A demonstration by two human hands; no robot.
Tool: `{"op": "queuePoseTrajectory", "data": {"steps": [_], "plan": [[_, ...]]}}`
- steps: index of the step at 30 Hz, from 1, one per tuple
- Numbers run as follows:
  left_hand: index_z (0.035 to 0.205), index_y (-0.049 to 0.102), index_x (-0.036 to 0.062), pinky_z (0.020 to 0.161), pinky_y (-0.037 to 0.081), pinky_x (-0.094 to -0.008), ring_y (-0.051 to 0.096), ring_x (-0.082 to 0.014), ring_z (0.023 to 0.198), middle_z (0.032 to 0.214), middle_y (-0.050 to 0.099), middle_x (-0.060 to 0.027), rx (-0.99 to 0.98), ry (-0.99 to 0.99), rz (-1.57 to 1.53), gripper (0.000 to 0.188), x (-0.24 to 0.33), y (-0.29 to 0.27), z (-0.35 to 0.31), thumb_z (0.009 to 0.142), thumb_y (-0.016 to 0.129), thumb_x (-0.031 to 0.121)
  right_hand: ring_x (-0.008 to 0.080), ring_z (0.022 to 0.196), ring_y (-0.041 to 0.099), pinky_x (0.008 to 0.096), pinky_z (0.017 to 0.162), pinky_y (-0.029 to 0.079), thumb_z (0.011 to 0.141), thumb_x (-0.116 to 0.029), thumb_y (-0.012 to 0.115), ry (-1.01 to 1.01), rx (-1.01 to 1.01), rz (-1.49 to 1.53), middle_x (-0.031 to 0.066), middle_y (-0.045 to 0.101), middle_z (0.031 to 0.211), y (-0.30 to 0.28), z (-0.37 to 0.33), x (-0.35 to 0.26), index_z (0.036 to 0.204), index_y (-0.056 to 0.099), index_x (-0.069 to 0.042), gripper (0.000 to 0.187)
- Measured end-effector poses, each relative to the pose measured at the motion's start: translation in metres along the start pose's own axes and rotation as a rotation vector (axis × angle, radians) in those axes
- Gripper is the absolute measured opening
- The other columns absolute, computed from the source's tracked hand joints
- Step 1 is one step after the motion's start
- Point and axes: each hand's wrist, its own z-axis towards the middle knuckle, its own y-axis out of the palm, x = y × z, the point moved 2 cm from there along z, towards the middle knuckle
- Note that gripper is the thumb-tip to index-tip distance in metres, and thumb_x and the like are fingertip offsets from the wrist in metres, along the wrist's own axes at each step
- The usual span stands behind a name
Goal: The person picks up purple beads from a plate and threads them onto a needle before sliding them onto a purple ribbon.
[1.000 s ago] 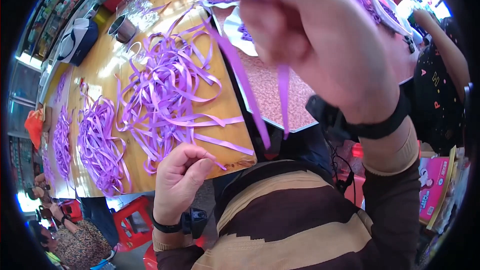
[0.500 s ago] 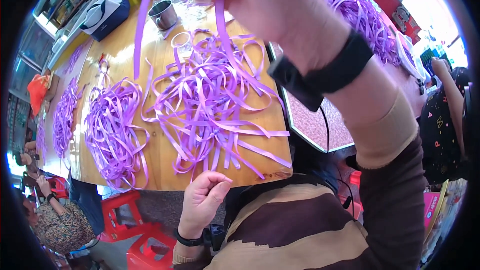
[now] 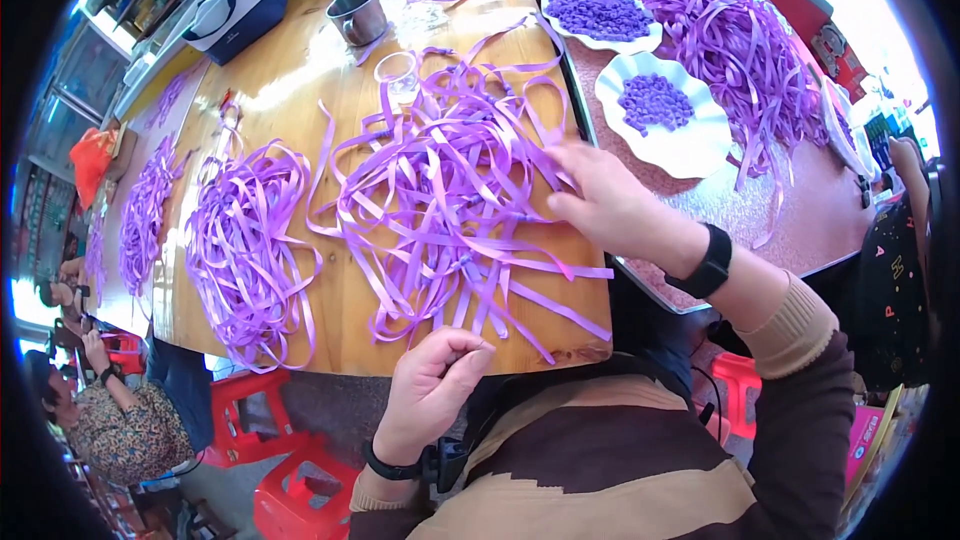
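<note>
A loose heap of purple ribbons point(image 3: 430, 190) with small darker purple pieces among them lies on the wooden table before me. My right hand point(image 3: 610, 202) is at the heap's right edge, thumb and forefinger apart, the fingertips by the outermost ribbon strands. Just off the table's near edge, my left hand point(image 3: 435, 385) is closed, thumb against the curled forefinger; whatever lies inside the fingers is hidden. Left of the heap is a second ribbon bundle point(image 3: 250, 250). Behind the heap stand a clear plastic ring-shaped cup point(image 3: 397, 72) and a metal mug point(image 3: 357, 16).
On the pink table at right, white scalloped plates point(image 3: 690, 155) hold small purple pieces, beside a large ribbon pile point(image 3: 745, 60). A blue-and-white bag point(image 3: 235, 18) stands far left. Red stools point(image 3: 300, 500) are below the table edge. Another person point(image 3: 130, 410) sits at left.
My right hand has come down from high above the heap to its right edge; the ribbons that hung by it are no longer raised. My left hand stays closed near the edge.
</note>
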Motion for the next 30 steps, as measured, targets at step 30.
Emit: {"op": "queuePoseTrajectory", "data": {"steps": [30], "plan": [[0.093, 0.056, 0.0014, 0.051, 0.027, -0.0146, 0.036, 0.0007, 0.058, 0.067, 0.045, 0.0076, 0.136, 0.024, -0.089, 0.008, -0.010, -0.013, -0.008, 0.088, 0.056, 0.007, 0.0100, 0.077, 0.054, 0.0231, 0.068, 0.044, 0.080, -0.012, 0.054, 0.143, -0.145, 0.410, 0.0038, 0.059, 0.085, -0.029, 0.087, -0.010, 0.100, 0.059, 0.005, 0.027]]}}
